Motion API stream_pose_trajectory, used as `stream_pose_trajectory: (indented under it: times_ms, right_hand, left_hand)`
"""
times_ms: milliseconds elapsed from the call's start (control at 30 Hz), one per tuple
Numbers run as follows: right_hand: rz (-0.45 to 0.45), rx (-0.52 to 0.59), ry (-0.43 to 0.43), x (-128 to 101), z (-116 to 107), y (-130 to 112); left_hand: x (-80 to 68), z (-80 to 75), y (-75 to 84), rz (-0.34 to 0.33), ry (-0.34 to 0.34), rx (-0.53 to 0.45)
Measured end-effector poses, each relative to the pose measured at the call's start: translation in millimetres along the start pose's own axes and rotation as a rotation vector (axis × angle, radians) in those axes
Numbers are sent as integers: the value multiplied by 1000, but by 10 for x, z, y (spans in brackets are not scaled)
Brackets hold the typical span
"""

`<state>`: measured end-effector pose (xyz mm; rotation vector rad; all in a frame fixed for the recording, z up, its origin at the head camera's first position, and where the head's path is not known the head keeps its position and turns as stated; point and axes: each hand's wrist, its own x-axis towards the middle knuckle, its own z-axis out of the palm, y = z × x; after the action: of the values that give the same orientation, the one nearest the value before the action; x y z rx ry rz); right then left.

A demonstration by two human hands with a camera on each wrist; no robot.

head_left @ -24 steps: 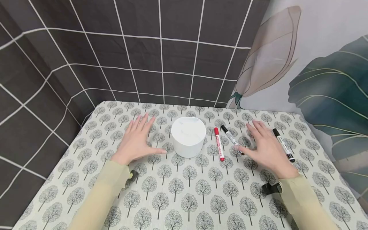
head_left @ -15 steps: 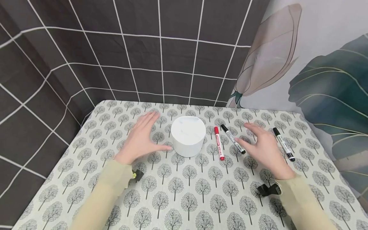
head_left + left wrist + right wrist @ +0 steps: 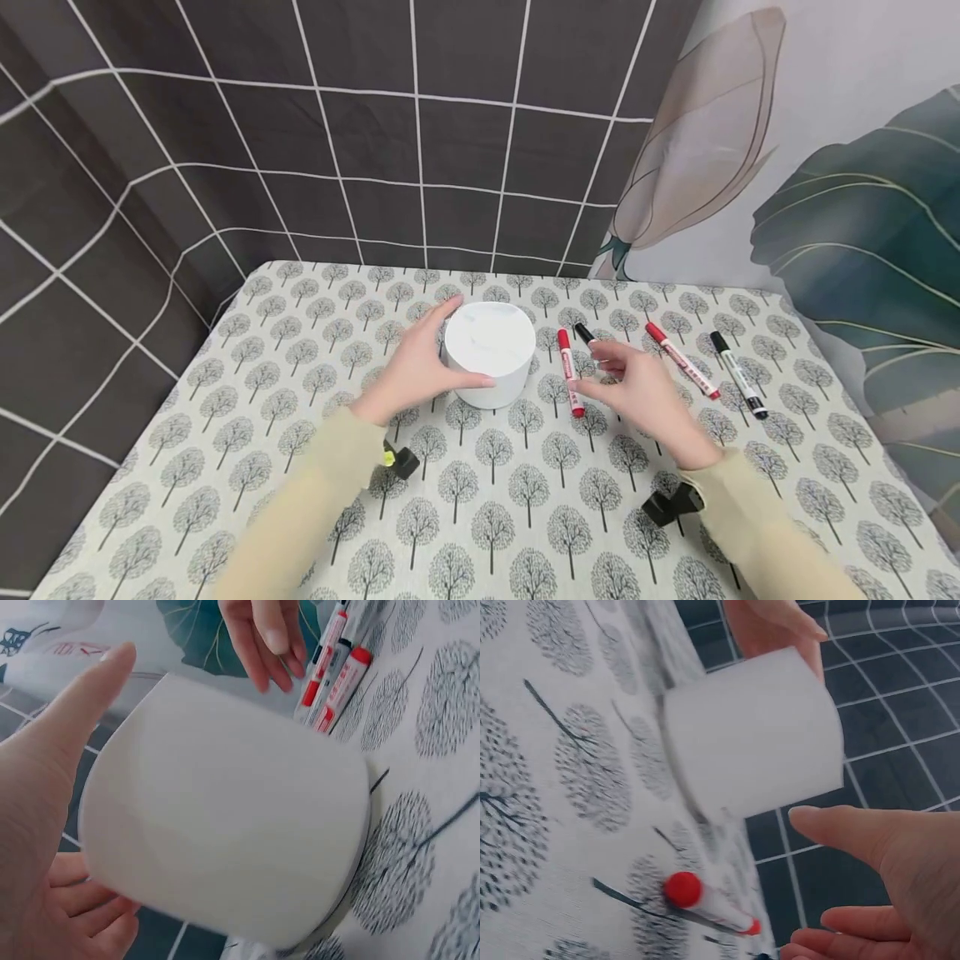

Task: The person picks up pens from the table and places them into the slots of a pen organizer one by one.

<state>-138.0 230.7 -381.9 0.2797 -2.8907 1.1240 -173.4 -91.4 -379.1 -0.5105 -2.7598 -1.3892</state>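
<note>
A white, short round container (image 3: 491,350) with a faintly marbled top stands on the tree-print tablecloth in the head view. At its left side my left hand (image 3: 420,367) spreads around it, thumb across the front and fingers towards the back. In the left wrist view the thumb stands out beside the container's white wall (image 3: 225,802). My right hand (image 3: 641,392) reaches over the markers with bent, separated fingers and nothing held, its thumb overlapping a red marker (image 3: 566,358). Beneath that hand, a black-capped marker (image 3: 584,333) is mostly hidden.
Right of my right hand lie a second red marker (image 3: 681,360) and a black-and-white marker (image 3: 738,375). The tablecloth (image 3: 495,517) covers the table up to a dark gridded curtain (image 3: 360,142) at the back and left. A leaf-print curtain (image 3: 870,217) hangs on the right.
My left hand has moved right, from apart to around the container. My right hand has shifted left over the markers, uncovering the second red marker. The container and visible markers stay in place.
</note>
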Motion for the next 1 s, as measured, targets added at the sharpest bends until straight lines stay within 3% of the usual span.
stream_pose_trajectory:
  times_ms: [200,400,733,1000]
  right_hand:
    - [98,10,-46,16,195,51]
    - [87,-58,-44,27,324,123]
    - [93,-7,-42,34,265,186]
    - [86,35,29,16,117,159]
  left_hand:
    - [26,59,-16,-10,19,-45]
    - [32,53,-37,-31,13,-53]
    - [42,54,-31,-46,15,-26]
    - [43,56,-27,-45,9,-34]
